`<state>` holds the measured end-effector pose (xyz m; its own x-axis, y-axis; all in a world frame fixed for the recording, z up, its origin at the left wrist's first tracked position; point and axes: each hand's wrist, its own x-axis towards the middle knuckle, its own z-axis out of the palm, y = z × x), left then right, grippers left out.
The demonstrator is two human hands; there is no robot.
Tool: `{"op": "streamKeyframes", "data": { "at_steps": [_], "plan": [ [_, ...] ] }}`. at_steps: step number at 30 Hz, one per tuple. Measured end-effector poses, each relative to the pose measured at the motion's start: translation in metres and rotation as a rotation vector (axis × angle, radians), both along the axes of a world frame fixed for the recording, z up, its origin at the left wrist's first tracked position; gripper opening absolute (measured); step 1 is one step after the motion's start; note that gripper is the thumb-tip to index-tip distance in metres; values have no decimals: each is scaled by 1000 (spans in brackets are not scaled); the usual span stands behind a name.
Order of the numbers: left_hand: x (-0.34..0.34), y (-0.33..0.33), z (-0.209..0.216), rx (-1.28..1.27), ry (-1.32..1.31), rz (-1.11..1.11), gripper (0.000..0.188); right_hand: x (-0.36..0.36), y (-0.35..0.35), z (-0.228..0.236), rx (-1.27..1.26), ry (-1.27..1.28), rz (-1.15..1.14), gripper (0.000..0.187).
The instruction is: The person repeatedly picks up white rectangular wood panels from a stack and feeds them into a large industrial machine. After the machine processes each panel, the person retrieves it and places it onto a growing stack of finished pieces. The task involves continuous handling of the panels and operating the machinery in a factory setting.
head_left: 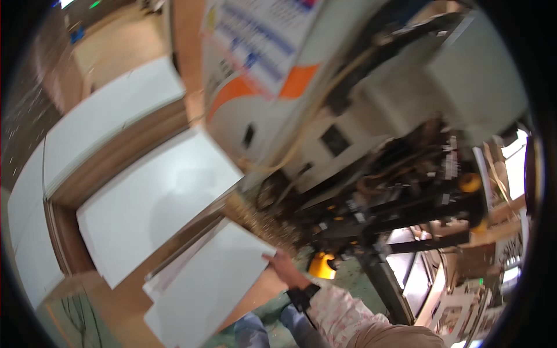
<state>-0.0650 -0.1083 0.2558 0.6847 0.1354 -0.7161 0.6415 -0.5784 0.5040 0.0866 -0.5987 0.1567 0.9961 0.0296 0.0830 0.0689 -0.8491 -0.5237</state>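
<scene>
My right hand (284, 269) comes in from the lower right in a pale pink patterned sleeve, a dark band at the wrist. It grips the right corner of a white board (209, 284), fingers closed at its edge. This board is slanted and overlaps another white panel edge (168, 272) at its left. Beyond it, a white board stack (156, 203) lies with a brown edge showing. My left hand is out of view.
Long white panels (116, 110) stand along the left. A machine (400, 197) with dark, motion-blurred parts fills the right, with a yellow part (322, 265) low on it. Wood chips (272, 220) lie beside the machine. My legs (252, 330) show at the bottom.
</scene>
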Motion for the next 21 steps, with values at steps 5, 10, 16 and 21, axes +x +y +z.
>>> {"op": "streamKeyframes", "data": {
  "at_steps": [5, 10, 16, 21],
  "plan": [
    [-65, 26, 82, -93, 191, -250, 58, -73, 5, 274, 902, 506, -609, 35],
    [-5, -57, 243, -377, 150, -177, 51, -167, -28, 402, 1385, 291, -693, 33],
    [49, -154, 326, -514, -27, -327, 49, -246, -86, 529, 1624, -138, -799, 31],
    [48, -248, 373, -603, -127, -344, 48, -268, -161, 572, 1774, -542, -767, 31]
  ]
}}
